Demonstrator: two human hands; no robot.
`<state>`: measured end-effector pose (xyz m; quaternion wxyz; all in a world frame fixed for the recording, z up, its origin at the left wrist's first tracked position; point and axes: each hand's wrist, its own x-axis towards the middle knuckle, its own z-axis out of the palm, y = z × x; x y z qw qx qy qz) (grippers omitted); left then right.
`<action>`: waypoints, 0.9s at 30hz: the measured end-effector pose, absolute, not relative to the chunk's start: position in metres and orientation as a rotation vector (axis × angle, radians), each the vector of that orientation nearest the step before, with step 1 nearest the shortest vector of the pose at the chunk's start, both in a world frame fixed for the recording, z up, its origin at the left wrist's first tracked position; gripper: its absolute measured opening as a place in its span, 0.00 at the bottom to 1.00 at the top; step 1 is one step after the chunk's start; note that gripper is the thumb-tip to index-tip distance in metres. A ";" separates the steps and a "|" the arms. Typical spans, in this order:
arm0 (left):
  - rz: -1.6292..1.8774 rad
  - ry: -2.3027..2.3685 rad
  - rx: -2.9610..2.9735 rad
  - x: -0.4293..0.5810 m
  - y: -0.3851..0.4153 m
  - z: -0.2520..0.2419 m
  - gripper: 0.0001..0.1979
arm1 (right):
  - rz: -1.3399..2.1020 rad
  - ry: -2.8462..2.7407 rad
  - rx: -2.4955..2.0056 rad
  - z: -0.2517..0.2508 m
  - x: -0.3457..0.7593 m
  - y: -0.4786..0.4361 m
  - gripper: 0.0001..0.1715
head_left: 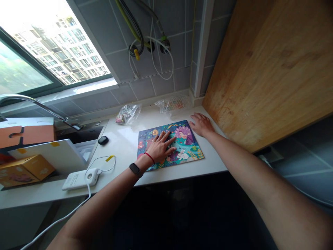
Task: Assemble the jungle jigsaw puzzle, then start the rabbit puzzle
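Left hand (pixel 161 147) lies flat, fingers spread, on the jigsaw puzzle (pixel 166 129) at frame centre, clamping nothing; right hand (pixel 201 125), also open, rests on the white countertop (pixel 122 152) just beside the puzzle's upper right corner.

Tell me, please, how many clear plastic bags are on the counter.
2: a crumpled clear plastic bag by the tiled wall, left of the jigsaw puzzle, and a flatter bag behind the puzzle.

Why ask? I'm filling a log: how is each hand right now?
Left hand: open, flat on the jigsaw puzzle, holding nothing.
Right hand: open, flat on the counter, holding nothing.
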<state>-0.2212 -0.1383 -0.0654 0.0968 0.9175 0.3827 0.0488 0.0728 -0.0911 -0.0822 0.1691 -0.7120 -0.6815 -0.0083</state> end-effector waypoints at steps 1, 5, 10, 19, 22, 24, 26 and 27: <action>0.141 1.137 2.718 -0.222 -0.139 -0.067 0.33 | -0.026 -1.937 -2.023 -0.082 0.073 -0.091 0.26; 0.116 1.147 2.724 -0.223 -0.143 -0.071 0.36 | -0.024 -1.940 -2.022 -0.085 0.074 -0.090 0.27; 0.077 1.133 2.755 -0.231 -0.170 -0.073 0.40 | -0.026 -1.945 -2.011 -0.089 0.076 -0.088 0.27; 0.109 1.116 2.879 -0.253 -0.212 -0.078 0.31 | -0.024 -1.953 -1.969 -0.095 0.081 -0.084 0.26; 0.110 1.102 2.889 -0.250 -0.210 -0.078 0.32 | -0.016 -1.945 -1.960 -0.097 0.081 -0.083 0.25; 0.112 1.098 2.878 -0.249 -0.210 -0.077 0.33 | 0.001 -1.932 -1.961 -0.096 0.081 -0.083 0.25; 0.130 1.097 2.858 -0.248 -0.210 -0.077 0.33 | 0.009 -1.919 -1.965 -0.093 0.080 -0.085 0.24; 0.150 1.101 2.844 -0.248 -0.210 -0.077 0.32 | 0.004 -1.913 -1.970 -0.092 0.080 -0.086 0.24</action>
